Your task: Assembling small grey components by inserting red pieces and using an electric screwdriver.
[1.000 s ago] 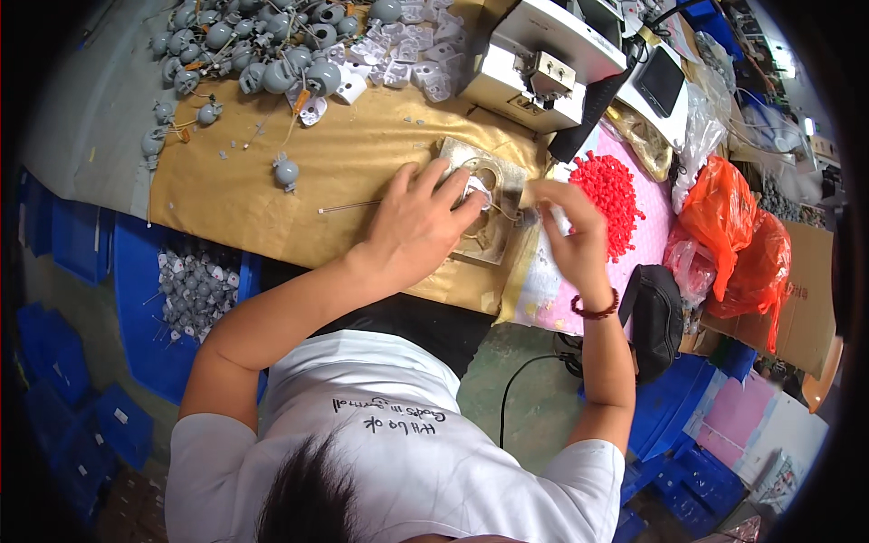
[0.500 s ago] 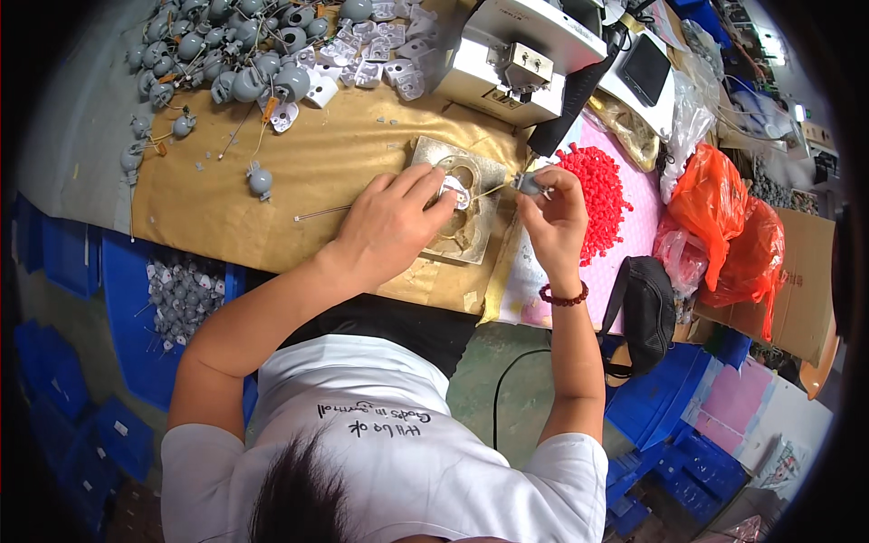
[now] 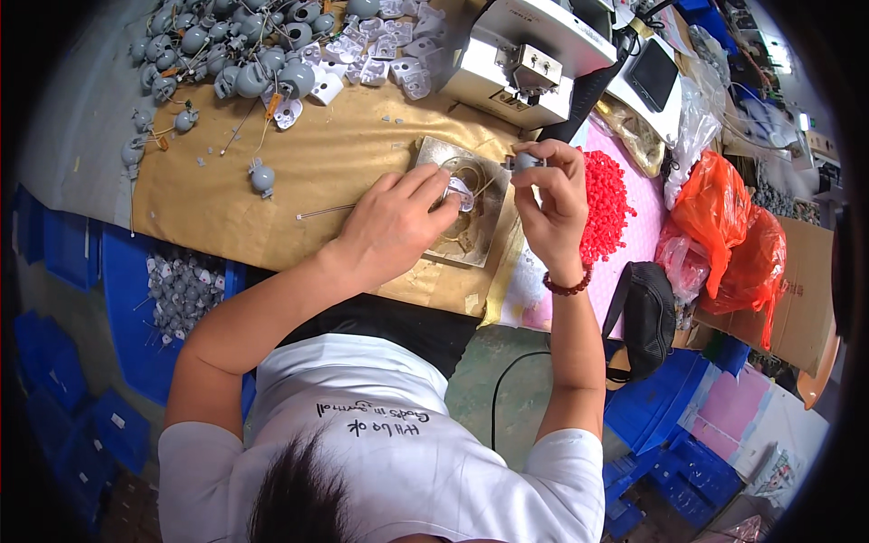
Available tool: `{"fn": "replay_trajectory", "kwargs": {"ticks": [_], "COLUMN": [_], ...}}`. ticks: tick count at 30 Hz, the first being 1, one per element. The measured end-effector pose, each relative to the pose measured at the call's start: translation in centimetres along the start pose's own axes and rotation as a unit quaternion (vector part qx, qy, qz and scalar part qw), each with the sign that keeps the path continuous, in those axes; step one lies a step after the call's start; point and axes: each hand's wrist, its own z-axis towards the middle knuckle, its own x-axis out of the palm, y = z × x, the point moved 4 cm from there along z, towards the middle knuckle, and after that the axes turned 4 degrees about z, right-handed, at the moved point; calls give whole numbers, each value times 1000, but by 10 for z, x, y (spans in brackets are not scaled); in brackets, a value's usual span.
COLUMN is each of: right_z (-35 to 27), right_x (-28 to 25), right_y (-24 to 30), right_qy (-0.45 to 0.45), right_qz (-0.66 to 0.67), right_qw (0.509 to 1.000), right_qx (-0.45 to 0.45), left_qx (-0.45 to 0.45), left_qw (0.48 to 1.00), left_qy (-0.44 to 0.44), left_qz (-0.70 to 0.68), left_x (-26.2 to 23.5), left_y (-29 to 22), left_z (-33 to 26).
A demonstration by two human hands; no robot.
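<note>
My left hand (image 3: 398, 222) bends over a square metal fixture (image 3: 493, 195), its fingers closed on a small white plastic part (image 3: 460, 193) lying in the recess. From under that hand a thin cable (image 3: 326, 213) sticks out to the left. Just past the fixture's right side, my right hand (image 3: 557, 204) pinches a grey ball-shaped part (image 3: 527, 161) between thumb and fingers. A thin yellowish wire (image 3: 490, 184) runs from the white part toward the grey one. Another grey ball part (image 3: 262, 177) with a wire lies alone to the left.
Grey ball parts (image 3: 249, 80) and white plastic pieces (image 3: 371, 50) are heaped at the far left. A white machine (image 3: 507, 77) stands beyond the fixture. Small red pieces (image 3: 605, 204) lie right of my right hand, near a black pouch (image 3: 648, 317) and orange bags (image 3: 715, 204).
My right hand has moved up and slightly left with the grey ball part, which is now farther from me. My left hand stays on the white part.
</note>
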Motion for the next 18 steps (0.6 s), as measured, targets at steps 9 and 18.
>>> {"fn": "replay_trajectory", "kwargs": {"ticks": [9, 18], "right_z": [-1, -6], "right_x": [19, 26], "right_y": [-3, -9], "right_qy": [83, 94], "right_qz": [407, 62], "right_qw": [848, 968], "right_qx": [328, 226], "left_qx": [9, 18], "left_qw": [1000, 999], "left_qy": [8, -14], "left_qz": [-19, -31], "left_x": [0, -2], "left_y": [5, 7], "left_z": [-1, 1]}}
